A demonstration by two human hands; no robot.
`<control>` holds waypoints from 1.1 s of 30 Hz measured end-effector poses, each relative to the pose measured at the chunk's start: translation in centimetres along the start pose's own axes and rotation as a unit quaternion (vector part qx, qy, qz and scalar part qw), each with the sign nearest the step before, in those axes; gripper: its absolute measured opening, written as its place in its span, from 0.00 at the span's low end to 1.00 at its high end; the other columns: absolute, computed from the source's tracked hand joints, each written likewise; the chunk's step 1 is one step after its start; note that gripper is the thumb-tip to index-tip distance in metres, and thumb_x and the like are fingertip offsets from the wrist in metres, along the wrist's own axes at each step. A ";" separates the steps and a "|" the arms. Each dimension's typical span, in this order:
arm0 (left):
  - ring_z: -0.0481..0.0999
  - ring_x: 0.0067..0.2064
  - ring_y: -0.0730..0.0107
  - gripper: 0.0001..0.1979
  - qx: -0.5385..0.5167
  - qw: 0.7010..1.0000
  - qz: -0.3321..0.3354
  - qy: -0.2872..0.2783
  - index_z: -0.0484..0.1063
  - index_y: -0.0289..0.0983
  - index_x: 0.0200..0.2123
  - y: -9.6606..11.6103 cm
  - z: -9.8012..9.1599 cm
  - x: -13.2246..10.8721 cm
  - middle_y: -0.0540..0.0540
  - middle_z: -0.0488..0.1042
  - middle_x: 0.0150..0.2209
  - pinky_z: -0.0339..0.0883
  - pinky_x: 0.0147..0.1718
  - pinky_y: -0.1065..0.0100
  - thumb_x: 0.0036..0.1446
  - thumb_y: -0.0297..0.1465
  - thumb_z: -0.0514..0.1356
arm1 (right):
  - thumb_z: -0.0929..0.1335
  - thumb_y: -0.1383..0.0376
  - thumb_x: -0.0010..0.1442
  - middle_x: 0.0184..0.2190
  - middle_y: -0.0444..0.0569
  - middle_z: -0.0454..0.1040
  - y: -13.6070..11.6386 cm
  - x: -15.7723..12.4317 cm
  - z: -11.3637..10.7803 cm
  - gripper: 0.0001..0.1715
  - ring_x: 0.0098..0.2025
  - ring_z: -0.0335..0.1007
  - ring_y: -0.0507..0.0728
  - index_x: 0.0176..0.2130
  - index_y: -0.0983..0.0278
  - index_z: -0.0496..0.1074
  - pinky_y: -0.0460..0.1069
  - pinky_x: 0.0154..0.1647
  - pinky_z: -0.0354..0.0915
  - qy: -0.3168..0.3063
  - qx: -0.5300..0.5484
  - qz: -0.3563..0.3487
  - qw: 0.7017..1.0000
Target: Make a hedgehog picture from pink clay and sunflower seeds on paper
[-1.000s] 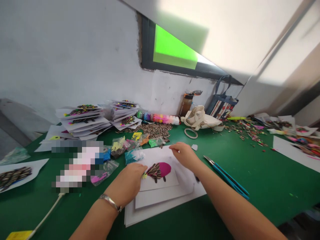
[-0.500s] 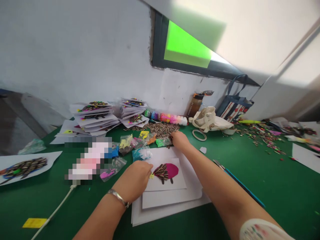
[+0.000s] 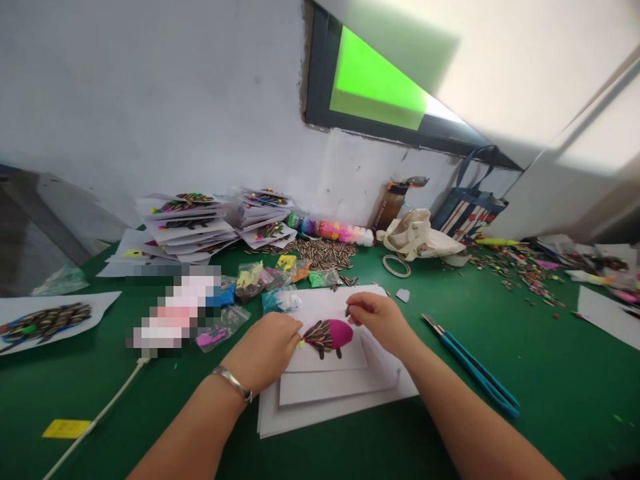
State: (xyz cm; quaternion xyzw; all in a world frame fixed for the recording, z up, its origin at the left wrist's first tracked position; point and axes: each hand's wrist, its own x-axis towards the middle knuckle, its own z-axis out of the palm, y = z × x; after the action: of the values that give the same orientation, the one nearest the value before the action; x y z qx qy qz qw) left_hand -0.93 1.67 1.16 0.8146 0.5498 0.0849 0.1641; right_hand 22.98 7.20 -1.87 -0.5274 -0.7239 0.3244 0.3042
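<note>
A sheet of paper (image 3: 345, 363) carries a magenta oval (image 3: 342, 335) of clay, its left part covered with overlapping sunflower seeds (image 3: 320, 335). Two dark seeds stick out below it like legs. My left hand (image 3: 273, 350) lies over the sheet's left edge, fingers closed, the tips beside a small yellow bit at the pointed end. Whether those fingers pinch anything is hidden. Just above the oval, my right hand (image 3: 377, 323) pinches a dark sunflower seed (image 3: 349, 311) between thumb and fingertips. More white sheets (image 3: 315, 417) lie underneath.
Behind the sheets are a seed pile (image 3: 325, 253) and small clay bags (image 3: 250, 277). Blue-handled tweezers (image 3: 475, 363) lie right, a tape roll (image 3: 397, 266) farther back. Stacked seed pictures (image 3: 195, 230) stand back left; a cord (image 3: 100, 417) crosses the front left.
My right hand has come back from the seed pile to just above the magenta oval, now with a seed in its fingertips. The left hand stays at the sheet's left edge.
</note>
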 end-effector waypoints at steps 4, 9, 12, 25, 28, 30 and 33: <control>0.72 0.47 0.60 0.14 0.005 1.000 0.001 0.000 0.74 0.38 0.37 0.0 -0.1 0.0 0.42 0.76 0.39 0.62 0.49 0.62 0.60 0.31 0.48 | 0.63 0.67 0.53 0.26 0.42 0.72 -0.6 -1.2 1.5 0.09 0.28 0.66 0.51 0.32 0.62 0.72 0.45 0.29 0.61 -0.007 0.045 -0.016 0.999; 0.71 0.48 0.60 0.14 0.007 1.000 0.013 0.007 0.74 0.38 0.36 -0.1 0.0 0.0 0.43 0.76 0.41 0.62 0.49 0.62 0.60 0.31 0.48 | 0.63 0.69 0.51 0.27 0.44 0.74 -0.5 -0.2 2.6 0.11 0.30 0.68 0.53 0.32 0.63 0.74 0.46 0.32 0.62 0.049 0.012 -0.023 0.998; 0.71 0.48 0.60 0.14 0.004 1.000 0.018 0.005 0.74 0.38 0.36 -0.2 0.1 0.0 0.43 0.76 0.41 0.62 0.49 0.62 0.60 0.31 0.49 | 0.63 0.69 0.53 0.30 0.45 0.77 -0.2 0.1 2.8 0.13 0.33 0.71 0.54 0.32 0.62 0.76 0.47 0.35 0.64 0.040 -0.002 -0.027 0.999; 0.70 0.48 0.59 0.14 -0.002 1.000 0.014 -0.005 0.75 0.38 0.38 0.0 -0.1 0.1 0.42 0.75 0.40 0.61 0.50 0.62 0.60 0.31 0.49 | 0.65 0.73 0.55 0.33 0.48 0.74 -0.7 -0.5 1.7 0.13 0.38 0.67 0.56 0.36 0.62 0.77 0.49 0.41 0.61 0.006 -0.173 -0.114 0.978; 0.71 0.47 0.60 0.14 -0.003 1.000 0.012 -0.008 0.75 0.38 0.38 0.0 -0.1 0.1 0.43 0.76 0.40 0.60 0.50 0.63 0.60 0.32 0.49 | 0.65 0.73 0.56 0.33 0.48 0.74 -0.9 -0.7 1.6 0.12 0.39 0.66 0.56 0.36 0.62 0.76 0.49 0.41 0.60 0.009 -0.180 -0.119 0.976; 0.71 0.47 0.60 0.15 -0.002 1.000 0.013 -0.009 0.75 0.38 0.37 0.1 -0.1 0.1 0.42 0.76 0.39 0.61 0.50 0.63 0.60 0.32 0.48 | 0.65 0.73 0.56 0.32 0.48 0.74 -1.0 -0.7 1.7 0.12 0.38 0.66 0.55 0.35 0.62 0.76 0.49 0.41 0.60 0.001 -0.182 -0.122 0.976; 0.71 0.46 0.61 0.15 -0.003 1.000 0.012 -0.014 0.75 0.38 0.37 0.2 -0.2 0.2 0.43 0.75 0.38 0.61 0.49 0.63 0.60 0.31 0.49 | 0.65 0.74 0.57 0.30 0.47 0.73 -0.9 -0.6 1.9 0.11 0.38 0.65 0.55 0.34 0.62 0.76 0.48 0.40 0.59 -0.012 -0.190 -0.130 0.973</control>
State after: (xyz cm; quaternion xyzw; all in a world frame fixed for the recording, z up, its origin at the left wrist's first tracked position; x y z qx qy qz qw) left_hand -0.78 1.81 1.41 0.8215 0.5377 0.0776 0.1733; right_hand 21.12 6.13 -2.39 -0.4729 -0.8383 0.1450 0.2291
